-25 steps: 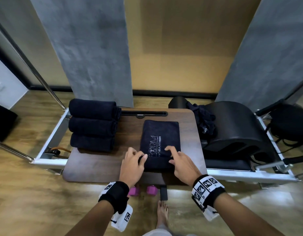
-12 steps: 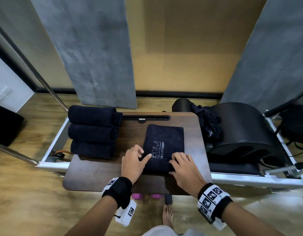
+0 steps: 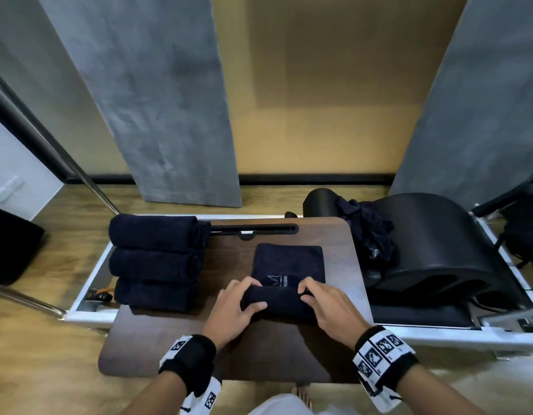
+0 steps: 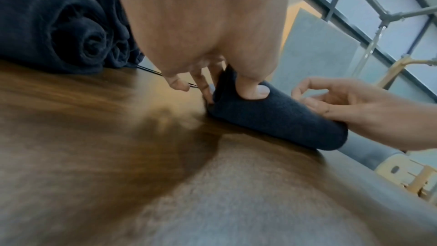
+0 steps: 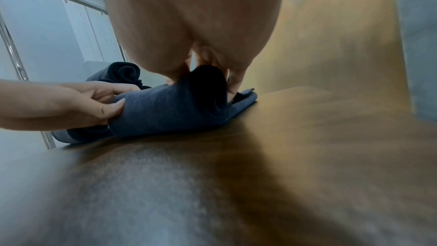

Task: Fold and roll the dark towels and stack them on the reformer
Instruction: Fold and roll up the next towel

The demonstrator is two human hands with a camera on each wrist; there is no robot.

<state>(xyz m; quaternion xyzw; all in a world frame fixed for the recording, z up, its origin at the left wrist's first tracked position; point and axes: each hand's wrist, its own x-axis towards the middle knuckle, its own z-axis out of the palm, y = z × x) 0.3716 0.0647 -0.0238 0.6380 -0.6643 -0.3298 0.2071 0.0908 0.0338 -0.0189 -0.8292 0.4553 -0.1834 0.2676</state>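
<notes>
A folded dark towel (image 3: 289, 274) lay on the wooden board (image 3: 157, 333) set across the reformer (image 3: 88, 298), and its near end had been turned into a short roll. The roll was gripped at its left end by the left hand (image 3: 232, 307), thumb on the near side and fingers curled over the top, and at its right end by the right hand (image 3: 328, 304) in the same way. The rolling step was judged to be just begun; even pressure away from the body would be called for to keep the roll tight and straight.

Three rolled towels (image 3: 154, 262) were stacked at the left. A loose dark cloth (image 3: 370, 235) was draped on a black barrel (image 3: 439, 244) at the right. Nothing was seen in the roll's path.
</notes>
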